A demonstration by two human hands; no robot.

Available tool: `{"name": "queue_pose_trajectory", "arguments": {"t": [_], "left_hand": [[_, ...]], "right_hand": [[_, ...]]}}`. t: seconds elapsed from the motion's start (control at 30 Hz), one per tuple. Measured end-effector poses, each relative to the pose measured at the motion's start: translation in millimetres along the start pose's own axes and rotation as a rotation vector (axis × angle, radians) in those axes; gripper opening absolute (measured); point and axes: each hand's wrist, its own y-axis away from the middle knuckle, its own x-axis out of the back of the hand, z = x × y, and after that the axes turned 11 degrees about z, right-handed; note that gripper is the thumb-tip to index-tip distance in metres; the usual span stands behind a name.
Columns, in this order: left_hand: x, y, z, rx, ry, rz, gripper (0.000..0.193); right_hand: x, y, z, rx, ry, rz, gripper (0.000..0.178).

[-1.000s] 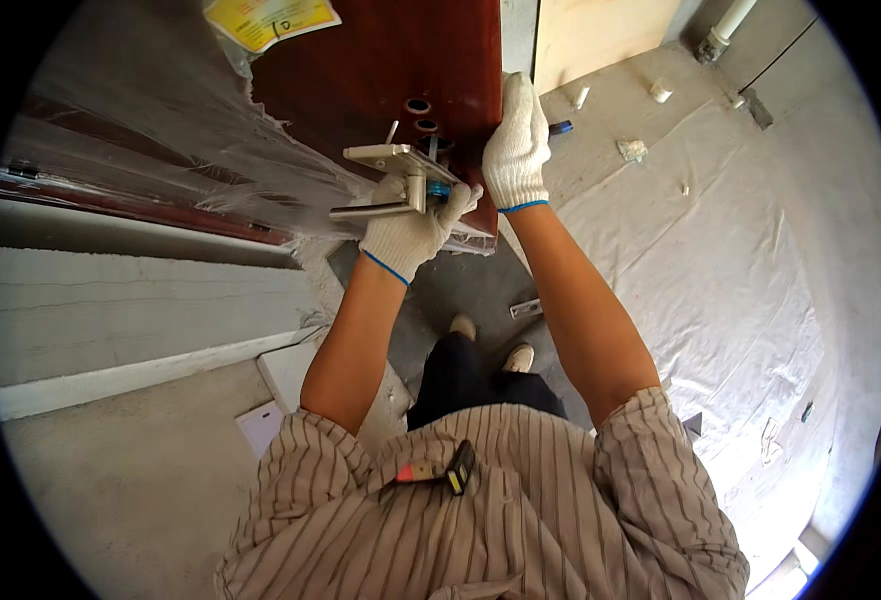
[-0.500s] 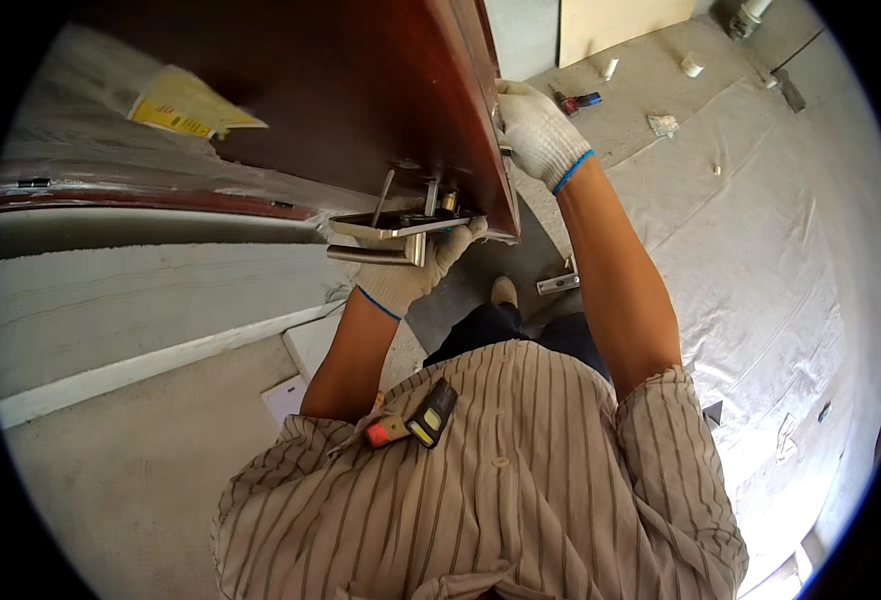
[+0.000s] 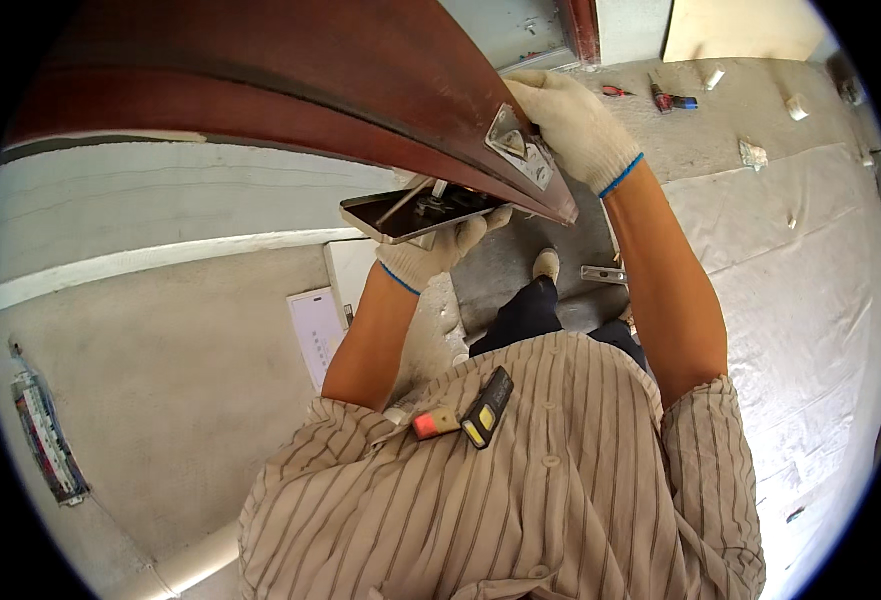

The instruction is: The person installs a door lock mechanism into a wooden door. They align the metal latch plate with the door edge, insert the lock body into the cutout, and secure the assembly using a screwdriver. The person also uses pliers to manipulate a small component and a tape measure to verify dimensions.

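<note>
From where I stood, the L gloved hand (image 3: 438, 258) was closed on the door handle (image 3: 415, 212), just above frame centre w/ its hollow back up, right by the door (image 3: 270, 85), upper left. The R gloved hand (image 3: 578, 128), top centre-right, was at the door's edge beside the metal lock plate (image 3: 532, 168); fingertips hidden, so couldn't tell its grip. Power tool (image 3: 664, 98) lay on the floor (image 3: 630, 135), upper rt.

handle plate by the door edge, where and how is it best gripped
Likely by its outer rim, from underneath on the body side, where the left hand sits: the shallow handle plate tilts with its hollow back showing upward, and a thin rod juts from that hollow, so a grip from above could snag.
</note>
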Motion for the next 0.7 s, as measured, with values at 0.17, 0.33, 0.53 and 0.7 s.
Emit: {"name": "queue_pose_trajectory", "arguments": {"t": [0.17,0.33,0.53,0.7], "left_hand": [[-17.6,4.4,-8.8,0.062,0.064,-0.025,0.076],[-8.5,2.8,-5.3,0.055,0.039,-0.076,0.08],[6.7,-3.0,7.9,0.146,0.121,-0.016,0.081],[17.1,-5.4,13.1,0.04,0.034,-0.007,0.08]], "right_hand": [[1.3,-1.3,-1.0,-0.197,-0.049,0.008,0.05],[1.6,2.3,-6.0,-0.23,-0.029,0.072,0.058],[-3.0,-1.0,10.0,-0.164,-0.116,0.093,0.062],[-4.4,-1.8,12.9,-0.123,-0.081,0.106,0.064]]}}
